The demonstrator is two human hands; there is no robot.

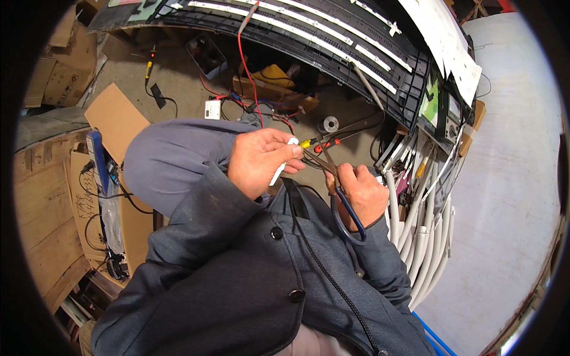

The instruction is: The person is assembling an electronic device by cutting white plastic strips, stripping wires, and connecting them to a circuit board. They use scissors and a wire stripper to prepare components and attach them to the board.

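My left hand (255,163) pinches a narrow white strip (278,174) between thumb and fingers, one end of it standing up past the fingertips. In my right hand (363,194) is a pair of scissors (346,228) with dark blue handles. Their worn metal blades stand apart and point toward the left hand, close to its fingertips. I cannot tell whether the blades touch the strip. Just beyond the blades lie a yellow-and-black tool tip (306,143) and a red-and-black handle (327,146).
A large black panel (332,44) with long white strips spans the far side, a red test lead (241,53) across its edge. On the floor are a solder spool (328,124) and a small white box (212,110). White tubes (420,237) stand bundled at right; cardboard (116,113) is at left.
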